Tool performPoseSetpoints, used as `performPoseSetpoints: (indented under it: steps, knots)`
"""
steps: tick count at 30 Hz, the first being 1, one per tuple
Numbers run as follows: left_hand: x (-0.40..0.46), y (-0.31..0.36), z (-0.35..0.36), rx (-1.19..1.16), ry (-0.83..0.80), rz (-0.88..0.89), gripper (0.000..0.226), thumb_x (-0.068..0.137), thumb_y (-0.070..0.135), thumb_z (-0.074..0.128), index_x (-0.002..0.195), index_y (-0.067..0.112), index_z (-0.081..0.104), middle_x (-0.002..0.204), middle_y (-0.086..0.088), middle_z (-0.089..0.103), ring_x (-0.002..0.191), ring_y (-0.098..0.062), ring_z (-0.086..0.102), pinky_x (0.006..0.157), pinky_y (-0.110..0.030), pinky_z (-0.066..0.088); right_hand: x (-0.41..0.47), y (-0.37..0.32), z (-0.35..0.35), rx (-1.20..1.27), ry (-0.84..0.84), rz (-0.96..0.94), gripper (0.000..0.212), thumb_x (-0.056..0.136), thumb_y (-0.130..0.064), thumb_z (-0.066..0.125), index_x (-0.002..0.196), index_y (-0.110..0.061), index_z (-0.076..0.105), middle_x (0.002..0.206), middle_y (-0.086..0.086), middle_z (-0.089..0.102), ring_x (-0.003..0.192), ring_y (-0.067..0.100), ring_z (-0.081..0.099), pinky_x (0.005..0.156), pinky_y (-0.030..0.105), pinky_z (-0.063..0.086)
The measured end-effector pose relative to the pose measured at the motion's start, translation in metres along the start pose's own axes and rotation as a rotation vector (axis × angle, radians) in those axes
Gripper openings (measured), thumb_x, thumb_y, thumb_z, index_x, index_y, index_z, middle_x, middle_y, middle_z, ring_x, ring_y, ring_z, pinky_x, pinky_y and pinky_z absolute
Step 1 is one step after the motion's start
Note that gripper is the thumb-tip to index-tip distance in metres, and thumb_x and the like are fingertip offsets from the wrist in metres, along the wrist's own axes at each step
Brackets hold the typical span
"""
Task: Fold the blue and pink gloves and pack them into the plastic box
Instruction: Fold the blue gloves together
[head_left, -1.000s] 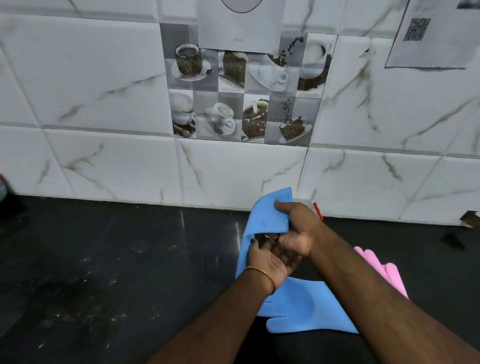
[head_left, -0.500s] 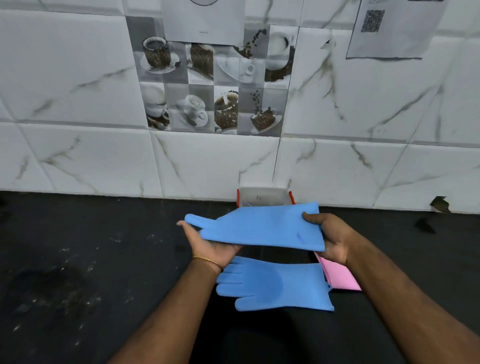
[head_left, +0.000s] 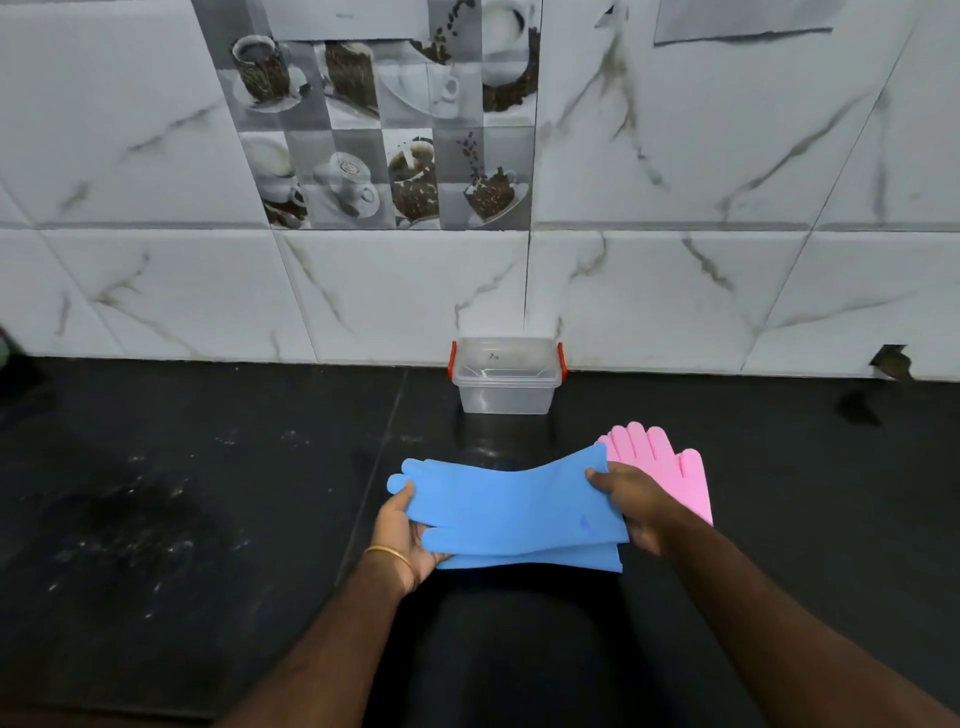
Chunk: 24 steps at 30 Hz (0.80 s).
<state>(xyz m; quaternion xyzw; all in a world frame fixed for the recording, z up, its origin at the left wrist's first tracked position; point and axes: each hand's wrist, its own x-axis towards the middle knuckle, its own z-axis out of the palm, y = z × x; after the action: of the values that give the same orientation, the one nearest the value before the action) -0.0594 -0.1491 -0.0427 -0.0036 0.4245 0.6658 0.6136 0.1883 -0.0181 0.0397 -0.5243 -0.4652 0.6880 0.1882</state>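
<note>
My left hand (head_left: 402, 532) is closed on the finger end of the top blue glove (head_left: 511, 506), thumb over it and fingers underneath, with a thin gold bangle (head_left: 387, 553) at my wrist. My right hand (head_left: 631, 506) pinches the cuff end of the same glove, thumb on top near the far corner. Between my two hands the glove stretches flat, fingers pointing to my left, sagging a little in the middle. Directly beneath it I see the edge of a second blue glove (head_left: 545, 562), lined up with the first so that only its near strip shows; I cannot tell whether the two are touching or whether the lower one rests on the surface.

Just beyond my right hand lie the pink gloves (head_left: 670, 470), fingers pointing away from me, partly hidden behind my hand and the blue cuff. They lie on the black surface (head_left: 208, 493), which carries pale smudges on the left.

Farther back, against the marbled white wall tiles (head_left: 701, 291), stands the clear plastic box (head_left: 505, 382) with red side clips, open at the top, well apart from the gloves. Above it on the wall is a panel of coffee-cup tiles (head_left: 384, 140).
</note>
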Motion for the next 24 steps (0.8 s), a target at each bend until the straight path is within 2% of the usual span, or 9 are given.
performPoseSetpoints:
  steps: [3, 6, 9, 12, 16, 19, 22, 24]
  knots:
    - [0.002, 0.001, -0.003, 0.02, 0.018, -0.004, 0.046, 0.089, 0.051, 0.052, 0.118, 0.018, 0.067, 0.119, -0.012, 0.069, 0.106, -0.035, 0.067, 0.086, -0.053, 0.054, 0.01, 0.004, -0.005, -0.016, 0.02, -0.017, 0.041, 0.103, -0.022, 0.046, 0.141, -0.008, 0.041, 0.132, 0.011, 0.059, 0.115, 0.029, 0.06, 0.104, 0.047, 0.047]
    - [0.005, 0.007, -0.005, 0.144, 0.08, -0.046, 0.041, 0.089, 0.041, 0.06, 0.121, 0.015, 0.064, 0.117, -0.014, 0.07, 0.106, -0.036, 0.067, 0.091, -0.057, 0.051, 0.018, 0.01, -0.006, -0.098, 0.048, -0.018, 0.042, 0.102, -0.023, 0.047, 0.14, -0.006, 0.042, 0.135, 0.012, 0.057, 0.117, 0.03, 0.059, 0.106, 0.048, 0.046]
    - [0.006, 0.011, -0.008, 0.288, 0.164, -0.077, 0.037, 0.089, 0.03, 0.064, 0.12, 0.01, 0.063, 0.112, -0.016, 0.071, 0.103, -0.034, 0.069, 0.083, -0.054, 0.056, 0.024, 0.026, -0.006, -0.336, 0.141, -0.074, 0.038, 0.101, -0.017, 0.047, 0.136, -0.002, 0.047, 0.132, 0.011, 0.058, 0.114, 0.027, 0.057, 0.104, 0.044, 0.046]
    - [0.004, 0.014, -0.007, 0.342, 0.226, -0.052, 0.029, 0.088, 0.024, 0.065, 0.114, 0.011, 0.064, 0.102, -0.013, 0.075, 0.09, -0.03, 0.073, 0.067, -0.045, 0.06, 0.03, 0.037, -0.009, -0.359, 0.197, -0.104, 0.028, 0.1, -0.012, 0.047, 0.125, -0.002, 0.056, 0.12, 0.011, 0.064, 0.101, 0.024, 0.061, 0.092, 0.038, 0.049]
    - [0.004, 0.017, -0.007, 0.389, 0.271, 0.0, 0.02, 0.089, 0.02, 0.064, 0.108, 0.014, 0.064, 0.099, -0.01, 0.075, 0.084, -0.028, 0.074, 0.065, -0.043, 0.06, 0.035, 0.036, -0.015, -0.396, 0.219, -0.158, 0.025, 0.1, -0.014, 0.049, 0.12, -0.004, 0.059, 0.122, 0.014, 0.065, 0.106, 0.027, 0.061, 0.098, 0.045, 0.05]
    - [0.003, 0.016, -0.008, 0.406, 0.34, 0.045, 0.018, 0.085, 0.018, 0.071, 0.102, 0.015, 0.065, 0.097, -0.01, 0.073, 0.084, -0.028, 0.072, 0.063, -0.04, 0.06, 0.04, 0.038, -0.018, -0.502, 0.266, -0.183, 0.038, 0.095, -0.017, 0.059, 0.129, -0.002, 0.055, 0.129, 0.013, 0.061, 0.116, 0.028, 0.058, 0.104, 0.047, 0.046]
    - [0.004, 0.014, -0.013, 0.464, 0.479, 0.166, 0.018, 0.079, 0.016, 0.077, 0.091, 0.012, 0.065, 0.093, -0.012, 0.07, 0.08, -0.027, 0.069, 0.058, -0.034, 0.059, 0.041, 0.043, -0.022, -0.558, 0.279, -0.172, 0.045, 0.084, -0.016, 0.074, 0.124, -0.004, 0.057, 0.123, 0.011, 0.063, 0.111, 0.026, 0.06, 0.098, 0.041, 0.05]
    - [0.004, 0.015, -0.016, 0.577, 0.569, 0.273, 0.018, 0.076, 0.015, 0.079, 0.085, 0.01, 0.065, 0.092, -0.014, 0.07, 0.082, -0.029, 0.069, 0.064, -0.038, 0.06, 0.039, 0.045, -0.025, -0.634, 0.31, -0.173, 0.048, 0.078, -0.017, 0.08, 0.119, -0.007, 0.057, 0.119, 0.01, 0.063, 0.104, 0.022, 0.059, 0.087, 0.031, 0.048]
